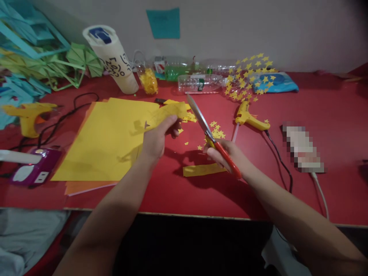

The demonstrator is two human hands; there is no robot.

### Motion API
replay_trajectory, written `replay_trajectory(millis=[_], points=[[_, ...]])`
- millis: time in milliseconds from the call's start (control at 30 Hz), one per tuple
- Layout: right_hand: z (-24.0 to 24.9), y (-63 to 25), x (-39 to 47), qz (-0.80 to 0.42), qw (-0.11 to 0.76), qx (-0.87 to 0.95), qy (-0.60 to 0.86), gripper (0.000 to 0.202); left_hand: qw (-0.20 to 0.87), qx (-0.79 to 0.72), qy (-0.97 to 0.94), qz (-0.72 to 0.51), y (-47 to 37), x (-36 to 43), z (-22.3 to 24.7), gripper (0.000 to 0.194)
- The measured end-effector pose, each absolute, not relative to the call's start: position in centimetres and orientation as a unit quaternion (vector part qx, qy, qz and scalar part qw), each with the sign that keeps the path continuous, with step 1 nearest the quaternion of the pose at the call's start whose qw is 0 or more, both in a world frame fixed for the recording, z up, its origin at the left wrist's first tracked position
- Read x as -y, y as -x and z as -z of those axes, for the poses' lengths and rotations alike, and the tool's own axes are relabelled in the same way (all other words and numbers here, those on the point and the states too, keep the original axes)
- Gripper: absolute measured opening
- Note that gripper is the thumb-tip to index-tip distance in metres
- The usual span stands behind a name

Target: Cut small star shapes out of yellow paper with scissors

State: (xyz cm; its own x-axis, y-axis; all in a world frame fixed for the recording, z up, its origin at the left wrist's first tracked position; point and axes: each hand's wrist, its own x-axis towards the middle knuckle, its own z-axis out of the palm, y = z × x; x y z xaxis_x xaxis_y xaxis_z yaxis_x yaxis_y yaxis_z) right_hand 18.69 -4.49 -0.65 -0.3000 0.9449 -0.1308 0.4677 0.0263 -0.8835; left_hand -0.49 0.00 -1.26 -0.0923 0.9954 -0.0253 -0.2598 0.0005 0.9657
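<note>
Basically, L hand (155, 140) pinches yellow paper (180, 109) nr centre; R hand (237, 154), apart, grips scissors (201, 119), tips up, prob. for blade clearance.

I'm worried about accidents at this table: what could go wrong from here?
The scissors in the right hand point up near the paper strip in the left hand; a slip might nick fingers. The loose stars beside the right hand could get swept aside. The right forearm might snag the black cord close by.
</note>
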Motion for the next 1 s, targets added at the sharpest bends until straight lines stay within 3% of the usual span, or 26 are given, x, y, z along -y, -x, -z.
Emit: replay_trajectory(millis=[133, 433, 1000], points=[[0.7, -18.7, 4.4, -0.416, 0.188, 0.706, 0.541, 0.055, 0.472, -0.451, -0.4, -0.644, 0.8, -0.4, 1.1, 0.014], [0.5, -18.7, 4.5, -0.4, 0.139, 0.711, 0.561, 0.058, 0.426, -0.455, -0.385, -0.68, 0.8, -0.6, 1.3, 0.016], [1.6, -19.0, 4.6, -0.464, 0.204, 0.7, 0.503, 0.052, 0.466, -0.432, -0.425, -0.645, 0.1, 0.4, 1.2, 0.018]])
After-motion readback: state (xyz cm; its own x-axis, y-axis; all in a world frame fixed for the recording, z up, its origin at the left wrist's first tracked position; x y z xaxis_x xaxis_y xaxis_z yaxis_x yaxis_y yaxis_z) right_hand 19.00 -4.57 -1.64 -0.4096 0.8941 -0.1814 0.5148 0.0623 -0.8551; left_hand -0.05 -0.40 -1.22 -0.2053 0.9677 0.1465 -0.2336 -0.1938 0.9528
